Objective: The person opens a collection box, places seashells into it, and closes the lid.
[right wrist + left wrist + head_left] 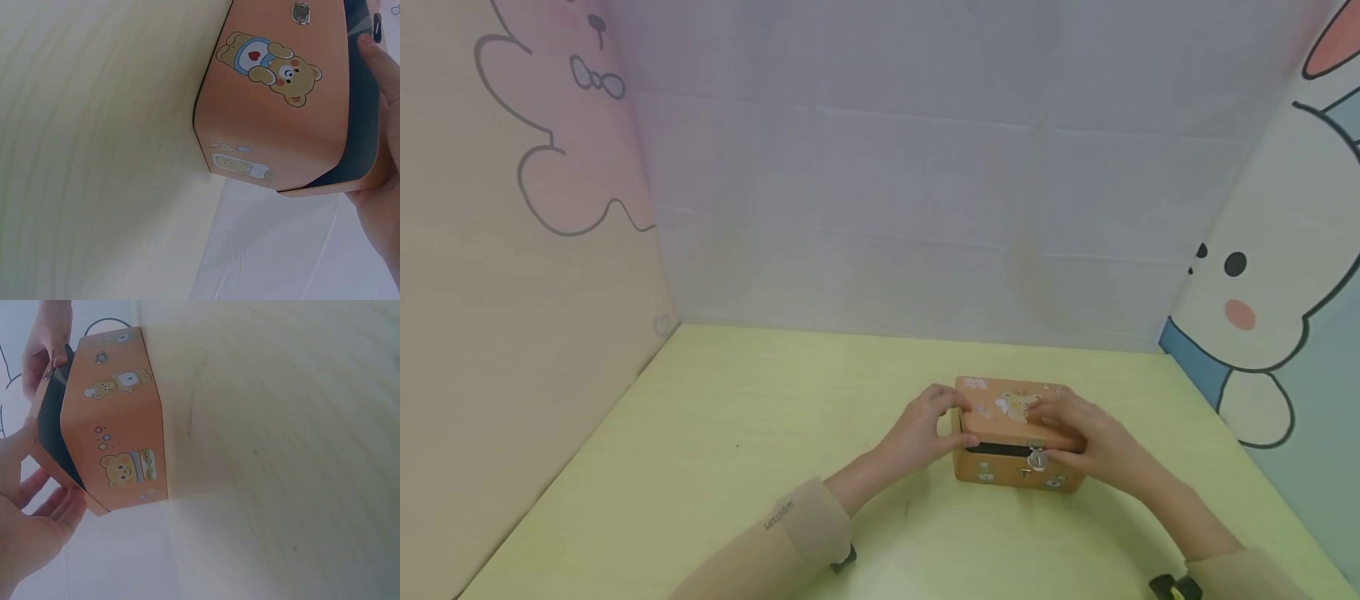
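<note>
An orange tin box (1003, 472) with cartoon bears stands toward the right of the table. Its hinged lid (992, 423) is raised a little at the front, leaving a dark gap. My left hand (921, 429) holds the lid's left end, thumb at the front edge. With its thumb under the front edge and fingers over the top, my right hand (1097, 437) grips the lid's right part. A small metal clasp (1037, 458) hangs from the lid's front. In the right wrist view, the catch (300, 13) shows on the box front. The inside is too dark to make out.
The pale yellow tabletop (760, 433) spreads left of the box and in front of it. A pale sheet (887, 208) rises behind the table. Panels with cartoon animals stand at the left (535, 275) and right (1262, 292).
</note>
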Available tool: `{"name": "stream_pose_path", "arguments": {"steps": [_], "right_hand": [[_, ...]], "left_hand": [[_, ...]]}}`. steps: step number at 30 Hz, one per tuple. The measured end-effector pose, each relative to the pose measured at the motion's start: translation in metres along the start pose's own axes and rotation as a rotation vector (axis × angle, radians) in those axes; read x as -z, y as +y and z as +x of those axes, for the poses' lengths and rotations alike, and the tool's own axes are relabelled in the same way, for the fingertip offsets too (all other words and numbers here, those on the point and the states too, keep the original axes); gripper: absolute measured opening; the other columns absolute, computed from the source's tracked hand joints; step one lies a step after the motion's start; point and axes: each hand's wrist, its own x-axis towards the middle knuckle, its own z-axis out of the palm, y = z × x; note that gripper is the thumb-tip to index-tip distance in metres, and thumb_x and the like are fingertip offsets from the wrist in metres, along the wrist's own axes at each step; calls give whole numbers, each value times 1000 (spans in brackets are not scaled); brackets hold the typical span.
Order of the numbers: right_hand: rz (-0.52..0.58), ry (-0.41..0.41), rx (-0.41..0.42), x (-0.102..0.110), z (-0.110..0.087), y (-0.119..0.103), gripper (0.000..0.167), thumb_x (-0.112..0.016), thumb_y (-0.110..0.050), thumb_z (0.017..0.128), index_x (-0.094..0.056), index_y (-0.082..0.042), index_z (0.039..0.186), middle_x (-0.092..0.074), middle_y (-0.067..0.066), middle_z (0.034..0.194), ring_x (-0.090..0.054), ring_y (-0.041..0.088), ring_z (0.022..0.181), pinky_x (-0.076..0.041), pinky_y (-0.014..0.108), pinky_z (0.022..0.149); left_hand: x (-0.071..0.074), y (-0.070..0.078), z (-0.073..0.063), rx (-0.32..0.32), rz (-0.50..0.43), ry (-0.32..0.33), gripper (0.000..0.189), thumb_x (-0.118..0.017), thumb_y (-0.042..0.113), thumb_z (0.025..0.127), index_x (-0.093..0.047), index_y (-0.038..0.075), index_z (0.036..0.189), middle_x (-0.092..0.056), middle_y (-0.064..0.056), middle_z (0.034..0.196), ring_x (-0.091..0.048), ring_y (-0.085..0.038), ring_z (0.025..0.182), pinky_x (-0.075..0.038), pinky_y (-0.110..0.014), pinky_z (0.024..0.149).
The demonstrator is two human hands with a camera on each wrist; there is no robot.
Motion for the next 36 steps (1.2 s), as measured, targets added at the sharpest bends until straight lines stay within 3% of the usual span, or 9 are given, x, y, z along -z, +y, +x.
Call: {"name": "stream_pose_path", "arguments": {"steps": [10, 19, 27, 36], "right_hand": [[-22, -1, 34, -7, -2, -1, 51, -83, -23, 69, -64, -11, 114, -63, 3, 116, -54, 27, 108, -20, 7, 106], [-26, -21, 47, -13, -5, 2, 55, -86, -18, 62, -65, -11, 113, -62, 5, 118, -55, 27, 109, -22, 9, 106], [-45, -11, 48, -20, -8, 2, 54, -86, -21, 61, -66, -12, 110, -62, 4, 116, -56, 25, 106, -22, 7, 103], [-121, -24, 34, -25, -10, 2, 53, -85, -32, 62, -66, -16, 109, -62, 0, 115, -54, 23, 107, -37, 31, 87]], "left_hand": [[-3, -6, -3, -32, 51, -6, 43, -73, 36, 79, -61, 15, 115, -53, -1, 122, -53, -15, 113, -45, -24, 97], [-6, -8, -5, -12, 83, -33, 44, -76, 31, 77, -62, 12, 115, -52, -3, 126, -53, -18, 115, -43, -25, 99], [-10, -11, -8, -35, 127, -48, 43, -77, 31, 77, -62, 12, 112, -51, -2, 124, -53, -16, 114, -43, -21, 98], [-13, -16, -9, -45, 149, -73, 38, -78, 27, 77, -63, 13, 108, -50, 1, 123, -53, -14, 114, -43, -19, 98]]}}
